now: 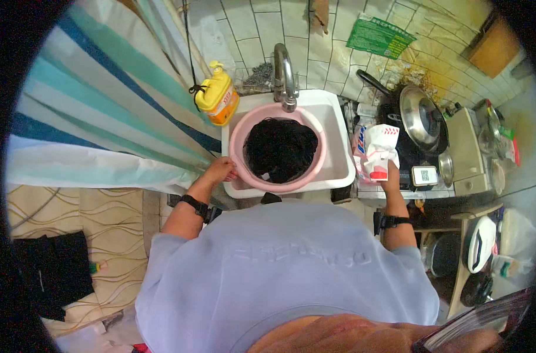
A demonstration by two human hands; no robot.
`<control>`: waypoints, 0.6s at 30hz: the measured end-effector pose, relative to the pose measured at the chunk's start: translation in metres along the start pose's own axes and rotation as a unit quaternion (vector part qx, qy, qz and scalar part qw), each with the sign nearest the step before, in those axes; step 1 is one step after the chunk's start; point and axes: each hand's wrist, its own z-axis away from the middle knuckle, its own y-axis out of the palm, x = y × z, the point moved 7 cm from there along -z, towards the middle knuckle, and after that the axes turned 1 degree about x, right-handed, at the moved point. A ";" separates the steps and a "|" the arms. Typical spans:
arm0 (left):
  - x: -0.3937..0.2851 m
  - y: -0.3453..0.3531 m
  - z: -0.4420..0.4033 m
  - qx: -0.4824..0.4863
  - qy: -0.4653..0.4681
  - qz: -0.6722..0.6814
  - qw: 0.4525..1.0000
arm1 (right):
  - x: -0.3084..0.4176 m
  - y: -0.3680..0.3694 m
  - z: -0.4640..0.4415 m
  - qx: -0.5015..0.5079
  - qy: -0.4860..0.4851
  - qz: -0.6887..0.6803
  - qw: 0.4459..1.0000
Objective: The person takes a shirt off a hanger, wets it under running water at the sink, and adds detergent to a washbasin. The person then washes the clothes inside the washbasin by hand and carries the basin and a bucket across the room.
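A pink basin (239,169) sits in the white sink (343,147), with dark wet-looking cloth (279,150) bunched inside it. At the basin's left rim is my left hand (222,169), its fingers curled against the edge. Off to the right, my right hand (391,176) grips a white packet with red markings (381,153) from its near side. The packet stands over the counter beside the sink, next to a blue-and-pink printed bag (359,139). Most of my right fingers are hidden by the packet.
A faucet (284,76) arches over the basin. A yellow jug (218,97) hangs left of the sink beside a striped curtain (103,112). A lidded pan (421,117) and a small white device with a code (423,176) are on the right. Dark clothing (53,273) lies lower left.
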 end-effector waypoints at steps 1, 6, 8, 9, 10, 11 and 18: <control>-0.001 -0.002 0.001 -0.003 0.002 0.006 1.000 | -0.014 -0.004 0.003 -0.040 0.060 -0.042 0.997; -0.006 -0.005 0.004 0.015 0.047 -0.007 0.999 | -0.027 -0.056 0.019 -0.144 0.245 -0.275 0.918; -0.001 -0.009 -0.002 0.026 0.046 -0.003 0.999 | 0.022 -0.081 0.012 -0.132 0.234 -0.287 0.920; 0.001 -0.008 -0.002 0.039 0.045 -0.003 0.998 | 0.035 -0.087 0.004 -0.099 0.183 -0.215 0.954; 0.002 -0.008 -0.002 0.041 0.043 0.000 0.998 | 0.043 -0.085 0.000 -0.096 0.185 -0.212 0.955; -0.001 -0.009 0.001 0.023 0.034 0.004 0.999 | 0.076 -0.078 -0.009 -0.042 0.124 -0.177 0.975; -0.011 -0.010 0.007 0.011 0.058 -0.043 0.997 | 0.253 0.042 -0.061 0.192 -0.086 -0.077 0.975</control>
